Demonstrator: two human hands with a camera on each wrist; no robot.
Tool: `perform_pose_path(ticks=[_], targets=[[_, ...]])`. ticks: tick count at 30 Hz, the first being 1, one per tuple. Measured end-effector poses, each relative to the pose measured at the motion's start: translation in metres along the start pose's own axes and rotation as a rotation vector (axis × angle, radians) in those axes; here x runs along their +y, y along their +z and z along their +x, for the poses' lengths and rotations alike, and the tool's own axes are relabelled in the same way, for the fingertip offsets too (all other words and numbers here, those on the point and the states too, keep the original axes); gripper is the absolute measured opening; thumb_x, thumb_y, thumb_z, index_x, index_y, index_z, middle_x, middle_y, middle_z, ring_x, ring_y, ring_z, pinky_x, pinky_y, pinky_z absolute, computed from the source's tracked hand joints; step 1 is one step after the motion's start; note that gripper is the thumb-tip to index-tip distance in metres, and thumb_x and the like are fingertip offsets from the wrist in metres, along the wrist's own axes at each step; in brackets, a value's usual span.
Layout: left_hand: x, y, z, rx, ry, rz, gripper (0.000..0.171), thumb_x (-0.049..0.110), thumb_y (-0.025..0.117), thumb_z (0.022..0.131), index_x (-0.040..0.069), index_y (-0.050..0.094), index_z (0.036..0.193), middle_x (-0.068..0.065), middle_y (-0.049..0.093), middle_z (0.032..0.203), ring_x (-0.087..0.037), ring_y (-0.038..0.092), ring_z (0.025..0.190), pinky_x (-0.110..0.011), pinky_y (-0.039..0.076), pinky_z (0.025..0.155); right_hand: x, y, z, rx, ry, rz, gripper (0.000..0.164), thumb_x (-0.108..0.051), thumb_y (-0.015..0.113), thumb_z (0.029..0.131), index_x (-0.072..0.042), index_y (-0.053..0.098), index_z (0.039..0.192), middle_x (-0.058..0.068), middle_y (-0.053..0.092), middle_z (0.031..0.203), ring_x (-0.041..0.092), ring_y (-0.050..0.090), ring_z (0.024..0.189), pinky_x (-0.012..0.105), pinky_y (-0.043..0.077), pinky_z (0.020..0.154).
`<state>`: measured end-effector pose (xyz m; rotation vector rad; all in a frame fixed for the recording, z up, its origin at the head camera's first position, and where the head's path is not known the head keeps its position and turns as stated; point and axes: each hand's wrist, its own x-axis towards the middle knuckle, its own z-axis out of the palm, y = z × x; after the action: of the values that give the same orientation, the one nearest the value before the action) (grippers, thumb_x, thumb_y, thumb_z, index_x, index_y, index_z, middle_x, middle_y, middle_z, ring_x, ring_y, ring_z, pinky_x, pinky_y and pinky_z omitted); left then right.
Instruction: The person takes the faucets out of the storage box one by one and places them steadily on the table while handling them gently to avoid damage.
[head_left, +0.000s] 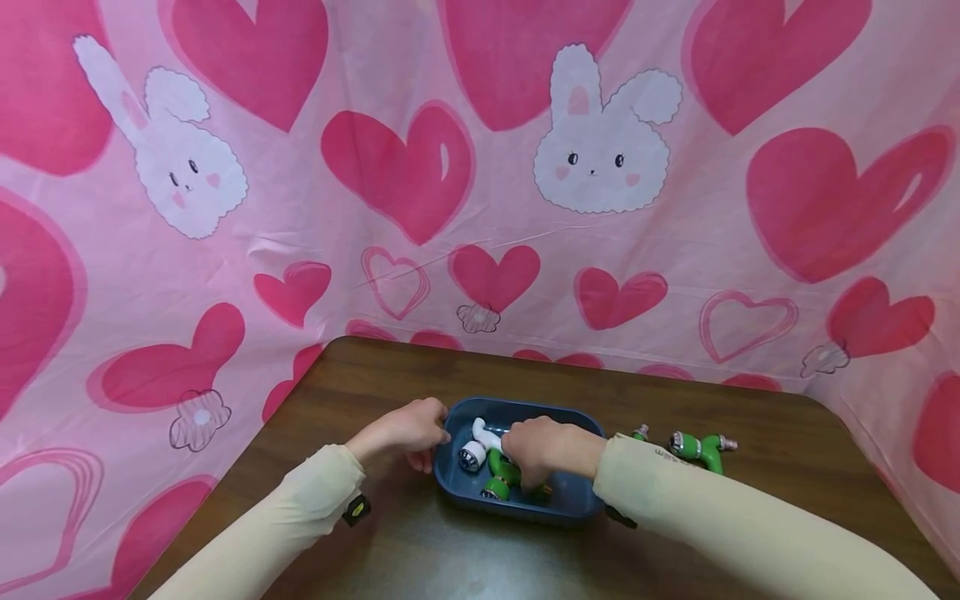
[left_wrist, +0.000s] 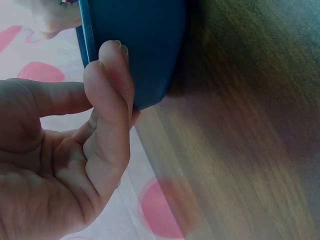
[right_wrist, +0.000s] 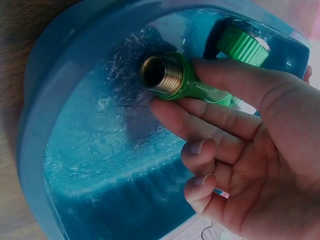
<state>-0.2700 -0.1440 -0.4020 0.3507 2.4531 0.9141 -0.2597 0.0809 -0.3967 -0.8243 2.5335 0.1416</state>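
Note:
A blue plastic basin [head_left: 480, 506] sits on the table in the head view, with a white tap [head_left: 486, 435] and green tap parts [head_left: 504, 473] inside. My right hand [head_left: 536, 446] reaches into it. The right wrist view shows the thumb and fingers pinching a green tap [right_wrist: 200, 91] near its threaded brass end; the last two fingers are curled. Behind the thumb is a ribbed green knob [right_wrist: 243, 46]; whether it belongs to the same tap, I cannot tell. At the basin's left rim, my left hand [head_left: 408, 429] holds on, its fingertips [left_wrist: 111, 55] against the outer wall.
Right of the basin, another green tap [head_left: 697, 447] lies on the brown wooden table [head_left: 397, 375]. A further green piece [head_left: 641, 432] shows partly behind the right sleeve. A pink cloth [head_left: 510, 225] with hearts and rabbits hangs behind and at both sides.

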Motion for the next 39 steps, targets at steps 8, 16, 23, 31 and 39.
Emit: perform_pose_path(ticks=[8, 16, 23, 31, 39], targets=[[0.000, 0.000, 0.000, 0.000, 0.004, 0.003, 0.025, 0.004, 0.063, 0.104, -0.007, 0.063, 0.127, -0.013, 0.068, 0.069, -0.022, 0.069, 0.052, -0.033, 0.061, 0.051, 0.003, 0.002, 0.000, 0.018, -0.024, -0.032, 0.024, -0.029, 0.089, 0.087, -0.016, 0.069, 0.091, -0.004, 0.059, 0.075, 0.013, 0.055, 0.067, 0.026, 0.050, 0.063], [-0.001, 0.000, 0.000, 0.002, 0.006, 0.004, 0.021, 0.004, 0.063, 0.104, -0.006, 0.065, 0.123, -0.013, 0.068, 0.069, -0.022, 0.069, 0.052, -0.033, 0.061, 0.051, 0.006, 0.003, -0.004, 0.047, -0.043, -0.009, 0.023, -0.028, 0.089, 0.087, -0.016, 0.069, 0.090, -0.005, 0.058, 0.074, 0.013, 0.056, 0.066, 0.025, 0.051, 0.062], [0.000, 0.000, 0.001, 0.000, 0.009, 0.005, 0.020, 0.003, 0.063, 0.104, -0.006, 0.065, 0.121, -0.014, 0.068, 0.068, -0.022, 0.069, 0.051, -0.033, 0.061, 0.050, 0.008, 0.001, -0.007, 0.052, -0.043, 0.004, 0.022, -0.027, 0.089, 0.088, -0.017, 0.069, 0.088, -0.006, 0.059, 0.073, 0.012, 0.056, 0.065, 0.025, 0.051, 0.061], [0.002, 0.000, -0.001, 0.006, 0.001, 0.007, 0.022, 0.003, 0.063, 0.104, -0.007, 0.065, 0.123, -0.014, 0.068, 0.069, -0.023, 0.069, 0.052, -0.033, 0.061, 0.051, 0.010, -0.002, -0.008, 0.060, -0.044, 0.009, 0.020, -0.028, 0.088, 0.089, -0.018, 0.071, 0.089, -0.007, 0.060, 0.074, 0.012, 0.057, 0.066, 0.025, 0.052, 0.063], [0.001, 0.000, -0.001, 0.007, 0.001, 0.009, 0.024, 0.003, 0.063, 0.104, -0.007, 0.064, 0.126, -0.014, 0.068, 0.069, -0.023, 0.069, 0.052, -0.033, 0.061, 0.051, 0.010, -0.003, -0.010, 0.063, -0.043, 0.010, 0.020, -0.029, 0.089, 0.088, -0.017, 0.073, 0.092, -0.007, 0.062, 0.076, 0.012, 0.058, 0.068, 0.026, 0.053, 0.064]])
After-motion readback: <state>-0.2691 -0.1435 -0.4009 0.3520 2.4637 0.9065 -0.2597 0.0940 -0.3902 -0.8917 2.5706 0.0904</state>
